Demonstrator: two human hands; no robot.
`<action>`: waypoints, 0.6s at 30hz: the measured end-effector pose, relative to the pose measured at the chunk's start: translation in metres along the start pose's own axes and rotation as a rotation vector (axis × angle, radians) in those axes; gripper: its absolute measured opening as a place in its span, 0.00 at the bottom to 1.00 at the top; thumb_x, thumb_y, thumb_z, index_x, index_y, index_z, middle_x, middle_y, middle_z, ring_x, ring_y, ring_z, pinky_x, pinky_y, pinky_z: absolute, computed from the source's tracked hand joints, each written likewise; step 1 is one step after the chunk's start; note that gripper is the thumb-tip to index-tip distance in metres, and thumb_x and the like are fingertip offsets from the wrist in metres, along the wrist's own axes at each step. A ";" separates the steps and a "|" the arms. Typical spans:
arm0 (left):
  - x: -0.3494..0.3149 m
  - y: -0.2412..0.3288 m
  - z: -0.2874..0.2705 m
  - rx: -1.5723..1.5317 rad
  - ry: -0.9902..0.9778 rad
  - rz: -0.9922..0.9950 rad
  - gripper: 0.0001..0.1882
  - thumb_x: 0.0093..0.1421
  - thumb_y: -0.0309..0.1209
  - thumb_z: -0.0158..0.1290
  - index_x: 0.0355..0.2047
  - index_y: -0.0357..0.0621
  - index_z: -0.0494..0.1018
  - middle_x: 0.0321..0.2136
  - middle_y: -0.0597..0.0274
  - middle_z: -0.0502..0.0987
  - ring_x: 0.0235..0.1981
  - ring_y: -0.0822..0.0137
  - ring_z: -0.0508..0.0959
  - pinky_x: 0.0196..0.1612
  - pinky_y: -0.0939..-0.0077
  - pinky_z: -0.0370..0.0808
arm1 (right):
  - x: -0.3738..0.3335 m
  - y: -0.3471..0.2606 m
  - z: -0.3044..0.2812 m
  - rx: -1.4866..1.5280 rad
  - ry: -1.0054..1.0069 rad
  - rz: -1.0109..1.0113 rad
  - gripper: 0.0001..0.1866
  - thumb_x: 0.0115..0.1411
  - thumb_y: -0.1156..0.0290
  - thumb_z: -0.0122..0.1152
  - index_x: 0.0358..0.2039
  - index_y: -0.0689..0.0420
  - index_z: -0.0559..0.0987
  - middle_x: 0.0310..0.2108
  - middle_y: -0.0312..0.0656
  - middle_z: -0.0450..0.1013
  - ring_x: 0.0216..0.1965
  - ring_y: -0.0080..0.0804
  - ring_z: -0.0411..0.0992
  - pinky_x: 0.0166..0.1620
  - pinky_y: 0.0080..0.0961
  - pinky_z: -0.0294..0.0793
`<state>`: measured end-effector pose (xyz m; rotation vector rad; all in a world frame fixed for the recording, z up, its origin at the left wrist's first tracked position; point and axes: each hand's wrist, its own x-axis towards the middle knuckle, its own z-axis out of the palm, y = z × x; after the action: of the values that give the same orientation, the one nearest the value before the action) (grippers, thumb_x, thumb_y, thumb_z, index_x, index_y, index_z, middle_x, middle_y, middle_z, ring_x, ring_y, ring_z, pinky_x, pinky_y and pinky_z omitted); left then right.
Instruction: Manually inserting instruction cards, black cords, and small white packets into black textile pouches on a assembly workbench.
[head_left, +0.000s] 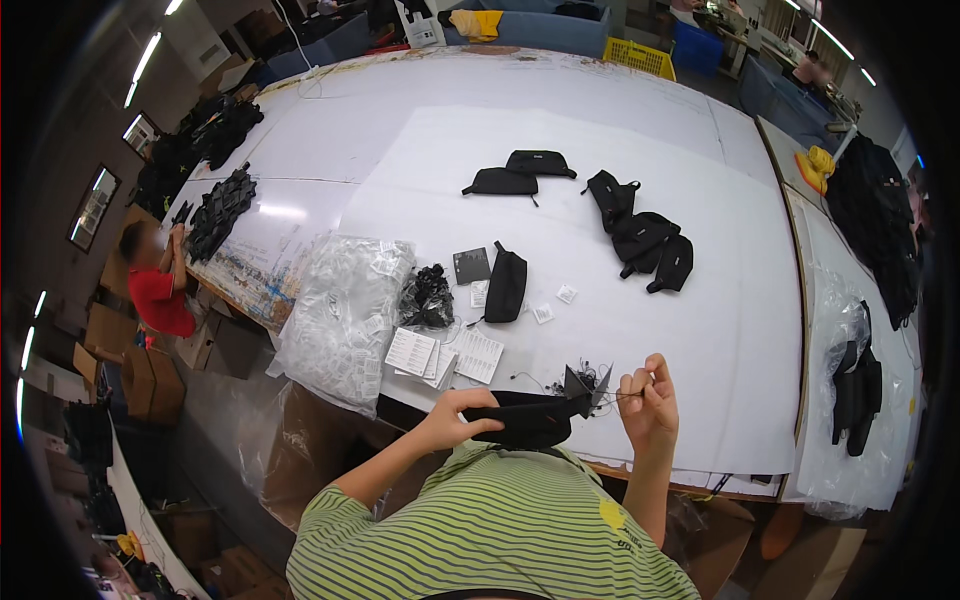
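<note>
At the table's near edge my left hand (455, 420) grips one end of a black zip pouch (525, 420), thumb on top. From the pouch's right end a dark hang tag (578, 385) sticks up. My right hand (650, 405) pinches a thin black cord (622, 394) that runs to that end, beside the tag. Just behind lie several loose black strings (590, 375), partly hidden by the tag. Another black pouch (507, 287) lies ahead on the white table, next to a dark square card (471, 266).
To the left sit a big clear bag of small white packets (345, 310), a heap of black strings (428, 297) and printed white sheets (478, 355). Several black pouches (640, 236) lie farther back. A person in red (160, 290) works at the left edge; plastic-wrapped black goods (857, 385) lie right.
</note>
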<state>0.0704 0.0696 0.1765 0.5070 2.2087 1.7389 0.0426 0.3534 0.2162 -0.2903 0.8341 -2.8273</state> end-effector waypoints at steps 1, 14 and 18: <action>-0.001 0.003 0.001 0.027 0.014 0.016 0.10 0.49 0.27 0.59 0.28 0.35 0.72 0.23 0.65 0.71 0.26 0.75 0.69 0.31 0.82 0.65 | 0.000 -0.003 0.001 -0.122 0.004 0.009 0.11 0.57 0.73 0.54 0.39 0.57 0.64 0.18 0.35 0.62 0.23 0.22 0.60 0.28 0.15 0.59; -0.003 0.031 -0.016 -0.311 -0.585 -0.412 0.18 0.59 0.37 0.52 0.43 0.36 0.69 0.32 0.68 0.72 0.35 0.79 0.68 0.40 0.83 0.66 | -0.023 0.081 -0.066 -0.718 -0.476 0.744 0.22 0.61 0.62 0.51 0.52 0.59 0.67 0.49 0.39 0.66 0.50 0.25 0.63 0.54 0.23 0.59; -0.010 0.027 -0.018 -0.324 -0.465 -0.460 0.21 0.60 0.39 0.51 0.46 0.36 0.67 0.35 0.69 0.72 0.37 0.80 0.67 0.42 0.84 0.65 | -0.035 0.077 -0.072 -0.765 -0.390 0.825 0.19 0.62 0.64 0.48 0.51 0.60 0.67 0.47 0.39 0.67 0.48 0.25 0.63 0.52 0.21 0.60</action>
<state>0.0746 0.0554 0.2071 0.2611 1.5354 1.5000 0.0680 0.3348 0.1102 -0.4404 1.4678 -1.5587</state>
